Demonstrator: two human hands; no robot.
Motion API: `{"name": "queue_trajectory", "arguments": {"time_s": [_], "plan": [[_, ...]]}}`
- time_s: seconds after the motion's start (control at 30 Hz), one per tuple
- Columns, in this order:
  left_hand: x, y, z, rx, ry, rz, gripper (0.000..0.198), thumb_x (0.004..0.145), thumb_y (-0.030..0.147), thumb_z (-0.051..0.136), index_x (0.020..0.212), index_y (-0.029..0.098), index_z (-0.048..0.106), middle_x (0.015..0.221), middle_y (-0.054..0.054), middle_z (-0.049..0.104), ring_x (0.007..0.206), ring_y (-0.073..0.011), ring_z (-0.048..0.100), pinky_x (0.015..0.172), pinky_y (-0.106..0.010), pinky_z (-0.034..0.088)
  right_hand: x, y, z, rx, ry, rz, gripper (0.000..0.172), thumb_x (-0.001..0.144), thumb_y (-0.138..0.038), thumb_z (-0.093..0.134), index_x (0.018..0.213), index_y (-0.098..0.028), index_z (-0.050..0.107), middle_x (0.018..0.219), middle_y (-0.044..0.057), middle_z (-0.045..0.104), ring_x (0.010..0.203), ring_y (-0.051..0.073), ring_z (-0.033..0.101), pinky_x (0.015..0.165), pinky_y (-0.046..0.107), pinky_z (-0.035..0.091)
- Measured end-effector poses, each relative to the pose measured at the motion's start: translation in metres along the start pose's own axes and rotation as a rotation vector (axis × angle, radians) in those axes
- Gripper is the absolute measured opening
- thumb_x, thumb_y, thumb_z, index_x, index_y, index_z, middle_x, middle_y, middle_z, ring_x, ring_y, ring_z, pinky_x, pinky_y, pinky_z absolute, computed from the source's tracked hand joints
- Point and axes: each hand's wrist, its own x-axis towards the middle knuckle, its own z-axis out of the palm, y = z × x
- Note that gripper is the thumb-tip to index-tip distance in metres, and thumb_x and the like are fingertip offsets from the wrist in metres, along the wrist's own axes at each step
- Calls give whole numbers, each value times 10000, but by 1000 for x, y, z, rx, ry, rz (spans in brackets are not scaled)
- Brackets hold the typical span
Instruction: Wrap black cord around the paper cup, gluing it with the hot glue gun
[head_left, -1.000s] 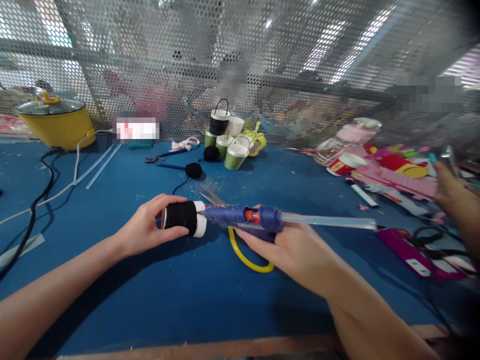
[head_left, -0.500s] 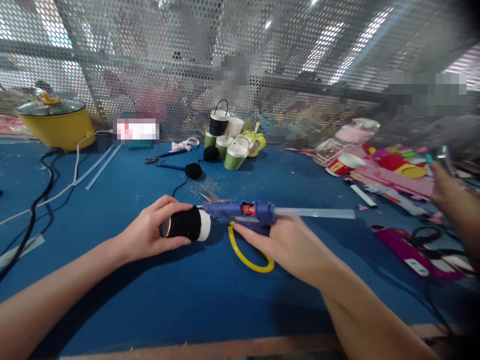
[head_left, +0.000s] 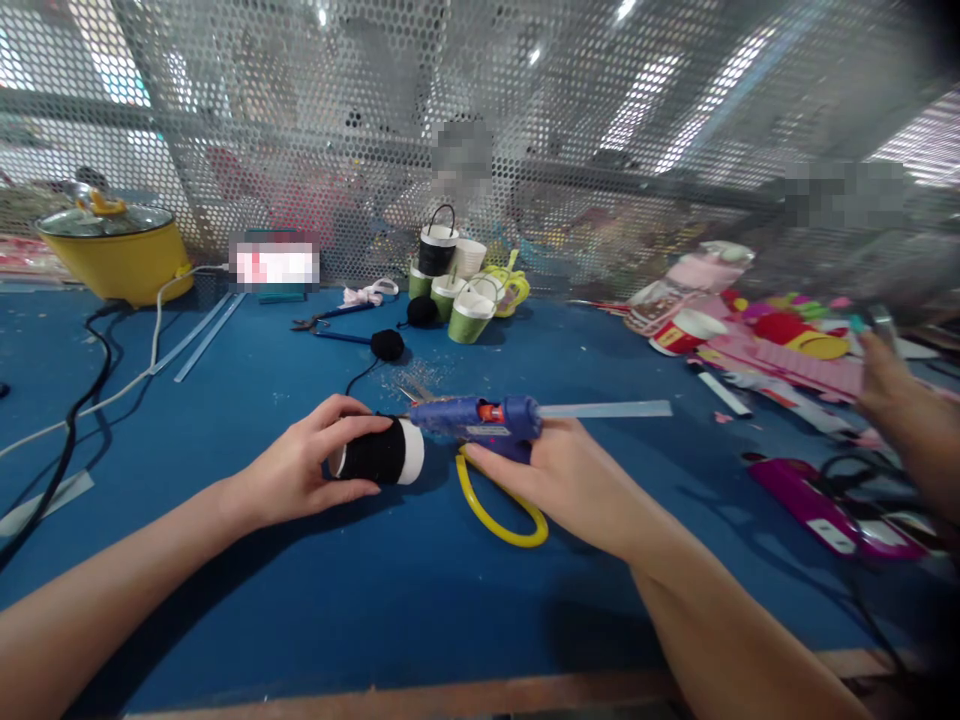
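My left hand [head_left: 311, 465] is closed around a small paper cup [head_left: 375, 452] lying on its side, wrapped in black yarn with a white band bare near one end. In my right hand [head_left: 559, 480] is a blue glue gun [head_left: 484, 420], its nozzle at the cup's upper side near the white band. A clear glue stick [head_left: 607, 409] juts from the gun's back. Under the gun lie scissors with a yellow handle [head_left: 506, 525], partly hidden by it. A black yarn ball [head_left: 387, 345] sits beyond the cup, its strand trailing towards the cup.
Green and black wrapped cups [head_left: 471, 315] stand at the back, with pliers [head_left: 319, 323] left of them. A yellow pot [head_left: 120, 265] and cables are at left. At right lie craft pieces, a purple power strip [head_left: 832, 510] and another person's hand [head_left: 889, 380]. Behind is a perforated metal screen [head_left: 375, 150].
The glue gun has shifted slightly left along the cup's upper side, and its glue stick shows shorter. My left hand still holds the cup, with little movement.
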Motion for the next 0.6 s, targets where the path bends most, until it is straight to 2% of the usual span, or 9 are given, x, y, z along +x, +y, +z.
{"name": "queue_trajectory", "arguments": {"time_s": [0.23, 0.43, 0.6], "plan": [[1, -1, 0, -14, 28, -38, 462, 763, 297, 604, 1183, 221, 428, 1109, -97, 457, 1005, -216, 500, 843, -355, 456, -3, 0, -2, -16, 27, -13, 267, 760, -281, 510, 511, -195, 463, 449, -52, 453, 388, 79, 380, 394, 219, 327], [3, 0, 0, -68, 75, -116, 468, 736, 320, 631, 1154, 194, 464, 1056, -88, 506, 956, -205, 520, 820, -332, 451, -5, -1, -3, -45, 22, -27, 234, 758, -283, 490, 546, -189, 525, 465, -33, 514, 409, 96, 442, 411, 219, 359], [3, -3, 0, -136, 96, -210, 475, 724, 342, 633, 1148, 198, 474, 1026, -72, 534, 911, -196, 541, 781, -327, 466, -6, -1, -2, -81, 1, -35, 215, 763, -279, 477, 601, -182, 580, 541, -7, 589, 491, 123, 522, 487, 227, 410]]}}
